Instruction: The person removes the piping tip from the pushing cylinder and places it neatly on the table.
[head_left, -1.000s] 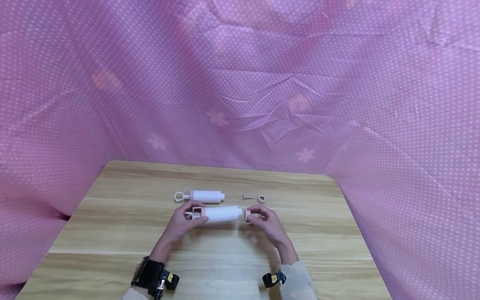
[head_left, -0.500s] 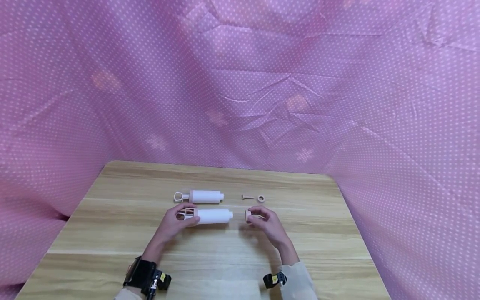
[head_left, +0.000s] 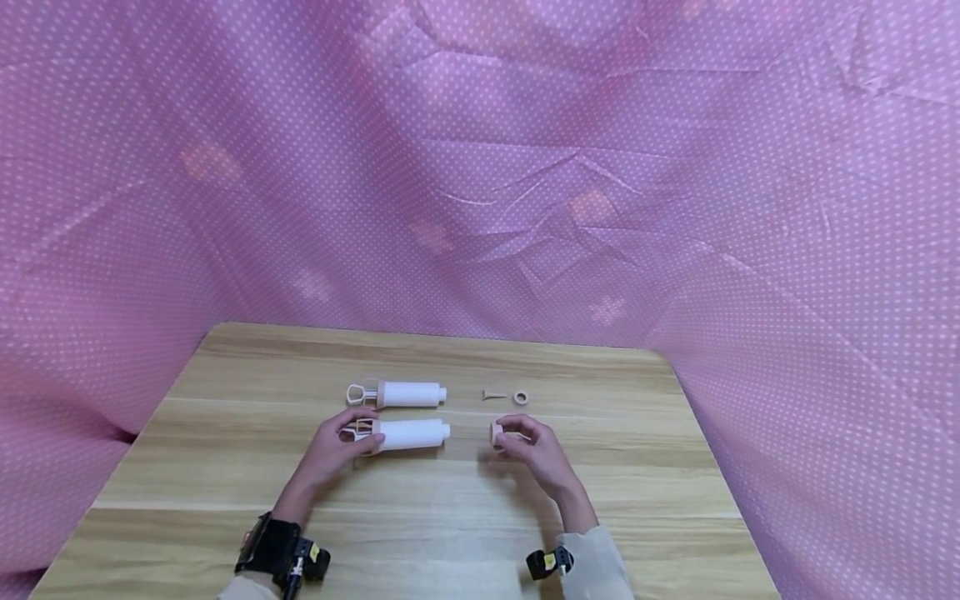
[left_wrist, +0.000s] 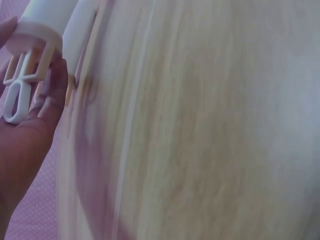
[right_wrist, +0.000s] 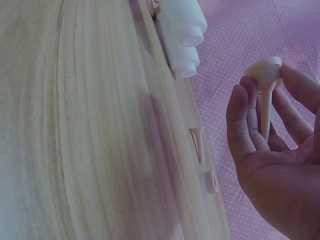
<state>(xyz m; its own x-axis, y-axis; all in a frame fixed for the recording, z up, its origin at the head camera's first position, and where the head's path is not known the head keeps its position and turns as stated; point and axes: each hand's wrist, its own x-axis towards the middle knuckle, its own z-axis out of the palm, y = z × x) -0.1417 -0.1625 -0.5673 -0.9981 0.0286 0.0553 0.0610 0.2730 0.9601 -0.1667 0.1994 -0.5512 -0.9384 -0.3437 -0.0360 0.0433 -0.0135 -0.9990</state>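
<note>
My left hand [head_left: 327, 450] holds a white syringe-like cylinder [head_left: 412, 434] by its beige collar, roughly level above the table. In the left wrist view, its looped plunger handle [left_wrist: 17, 104] lies over the palm. Across from its narrow tip, with a gap between, my right hand [head_left: 546, 458] pinches a beige nozzle with a round cap [head_left: 496, 433]. The right wrist view shows the nozzle's thin stem [right_wrist: 266, 112] pointing down toward the palm.
Behind the hands, a second, similar white cylinder [head_left: 412, 394] lies on the wooden table [head_left: 480, 533]. A thin beige nozzle [head_left: 494, 395] and a beige ring [head_left: 521, 398] lie to its right. Pink dotted cloth [head_left: 480, 208] hangs around the table.
My left hand has moved left with the white cylinder, widening the gap to the nozzle and cap. My right hand has stayed nearly still.
</note>
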